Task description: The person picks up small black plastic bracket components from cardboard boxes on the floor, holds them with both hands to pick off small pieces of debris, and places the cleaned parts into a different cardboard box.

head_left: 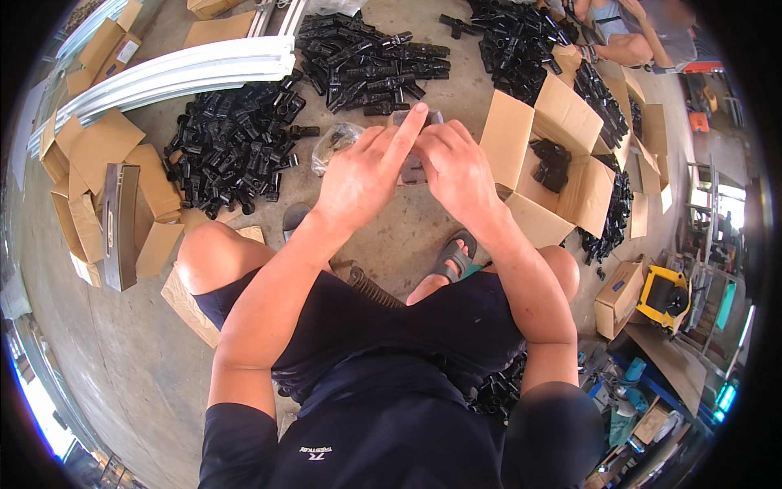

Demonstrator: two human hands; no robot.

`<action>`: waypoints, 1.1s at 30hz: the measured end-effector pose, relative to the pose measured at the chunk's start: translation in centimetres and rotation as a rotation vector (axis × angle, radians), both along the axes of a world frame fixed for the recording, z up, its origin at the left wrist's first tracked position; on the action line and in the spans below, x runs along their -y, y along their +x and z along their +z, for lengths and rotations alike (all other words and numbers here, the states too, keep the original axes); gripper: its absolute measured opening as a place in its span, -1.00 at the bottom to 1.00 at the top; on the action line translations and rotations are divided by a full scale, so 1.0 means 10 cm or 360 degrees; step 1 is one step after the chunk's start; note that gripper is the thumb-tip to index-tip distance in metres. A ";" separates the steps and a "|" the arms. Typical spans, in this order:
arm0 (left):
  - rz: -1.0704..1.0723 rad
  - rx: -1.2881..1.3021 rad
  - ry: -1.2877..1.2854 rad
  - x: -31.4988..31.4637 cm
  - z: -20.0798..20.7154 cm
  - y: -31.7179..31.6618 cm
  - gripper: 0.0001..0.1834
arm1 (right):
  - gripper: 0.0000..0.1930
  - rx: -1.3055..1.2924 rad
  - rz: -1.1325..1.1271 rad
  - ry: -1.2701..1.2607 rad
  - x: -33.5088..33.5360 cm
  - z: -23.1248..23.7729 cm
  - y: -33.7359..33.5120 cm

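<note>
My left hand (358, 179) and my right hand (454, 169) meet in front of me, above the floor between my knees. The left index finger points straight out while its other fingers curl in. My right fingers are bent and closed beside the left fingertips. Whatever they may pinch is hidden behind the hands. Past my left hand a clear plastic bag (327, 145) with small contents lies on the floor. Another clear plastic bag (414, 169) shows partly between my hands.
Black pipe fittings lie in heaps at the left (232, 147) and ahead (366, 69). An open cardboard box (590, 191) at the right holds some black parts. Long white metal profiles (187, 69) extend at the far left. Another person (627, 45) sits at the far right.
</note>
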State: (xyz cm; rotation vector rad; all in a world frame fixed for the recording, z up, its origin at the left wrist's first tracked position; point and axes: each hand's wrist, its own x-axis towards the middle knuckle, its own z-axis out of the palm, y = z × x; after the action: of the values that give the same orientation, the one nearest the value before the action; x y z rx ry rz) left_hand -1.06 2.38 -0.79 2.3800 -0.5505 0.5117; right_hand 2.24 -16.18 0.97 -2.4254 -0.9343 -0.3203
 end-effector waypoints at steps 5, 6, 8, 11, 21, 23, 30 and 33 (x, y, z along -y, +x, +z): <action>0.0120 -0.0258 -0.0472 0.00 0.01 0.00 -0.25 | -0.75 0.0031 -0.0147 0.0259 0.05 0.13 0.08; 0.0155 -0.0366 -0.0600 -0.01 0.01 0.01 -0.32 | -0.75 -0.0021 -0.0242 0.0321 0.10 0.15 0.11; 0.0277 -0.0780 -0.1019 -0.05 0.04 0.03 -0.46 | -0.78 -0.0172 -0.0388 0.0438 0.16 0.15 0.16; 0.0312 -0.0947 -0.1854 -0.13 0.12 0.08 -0.59 | -0.85 -0.0393 -0.0491 0.0477 0.14 0.07 0.28; 0.0421 -0.0692 -0.2834 -0.64 0.31 0.17 -0.65 | -0.79 -0.0813 -0.0067 -0.0683 -0.79 -2.35 0.55; 0.0509 -0.0719 -0.2864 -0.64 0.30 0.20 -0.64 | -0.75 -0.0673 -0.0079 -0.0923 -0.94 -2.71 0.48; 0.0541 -0.0825 -0.2844 -0.61 0.20 0.18 -0.63 | -0.80 -0.0655 -0.0375 -0.0801 -1.14 -3.24 0.43; 0.0587 -0.0885 -0.2818 -0.56 0.12 0.20 -0.63 | -0.84 -0.0726 -0.0384 -0.0604 -1.09 -3.27 0.41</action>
State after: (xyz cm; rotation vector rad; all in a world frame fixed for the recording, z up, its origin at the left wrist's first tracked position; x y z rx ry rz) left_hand 0.94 8.03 0.40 0.7627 0.5062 0.2223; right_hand 6.31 -5.29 -31.77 -2.7844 -0.5346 0.3525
